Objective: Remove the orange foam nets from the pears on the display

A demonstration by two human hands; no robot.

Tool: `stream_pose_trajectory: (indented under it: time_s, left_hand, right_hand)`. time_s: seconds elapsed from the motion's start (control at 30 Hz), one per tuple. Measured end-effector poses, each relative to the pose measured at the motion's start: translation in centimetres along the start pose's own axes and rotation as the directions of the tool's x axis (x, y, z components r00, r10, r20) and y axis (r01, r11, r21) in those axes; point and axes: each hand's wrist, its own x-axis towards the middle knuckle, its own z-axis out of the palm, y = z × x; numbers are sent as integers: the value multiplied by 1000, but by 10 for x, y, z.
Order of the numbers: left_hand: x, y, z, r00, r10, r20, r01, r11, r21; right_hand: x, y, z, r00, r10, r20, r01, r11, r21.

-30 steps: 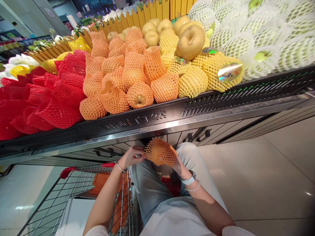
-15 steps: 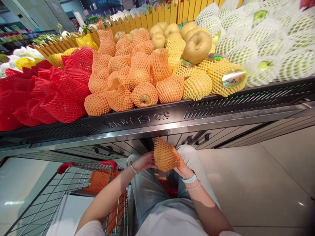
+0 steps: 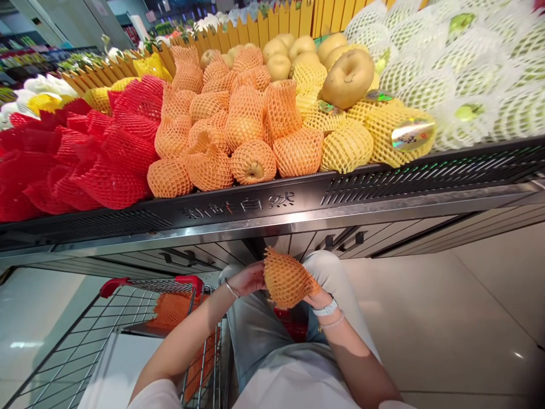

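Okay, so the fingers (image 3: 256, 272) of the left hand (image 3: 246, 279) are bent loosely around one side of an orange foam net sleeve (image 3: 287, 279), while the right hand (image 3: 317, 298) cups the other side from below, so both hands have hold of it. Can't tell if there's any fruit inside. It's right above the person's light denim jeans (image 3: 255, 335). Just below the left forearm sits a wire shopping cart with a red handle (image 3: 149, 285), with more orange foam netting (image 3: 172, 309) inside. Straight ahead, past a black metal shelf edge with Chinese lettering (image 3: 238, 207), are pears in orange foam nets (image 3: 253, 162), a heap of red foam nets (image 3: 113, 182), pears in yellow foam nets (image 3: 347, 147), bare golden pears (image 3: 347, 78) and fruit in white foam nets (image 3: 468, 111).
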Motion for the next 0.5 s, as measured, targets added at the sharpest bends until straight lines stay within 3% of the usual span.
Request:
stream_pose_trajectory:
  time_s: [0.3, 0.4, 0.5]
  left_hand:
    - [3, -6, -3, 997, -69, 32, 72, 993, -90]
    - [3, -5, -4, 1000, 0, 14, 0, 1000, 11]
    - [3, 5, -5, 987, 129, -98, -111, 980, 166]
  right_hand:
    - [2, -7, -1, 999, -4, -53, 4, 1000, 13]
    - [2, -11, -1, 998, 8, -55, -8, 1000, 7]
    - [0, -17, 1, 996, -25, -82, 22, 999, -37]
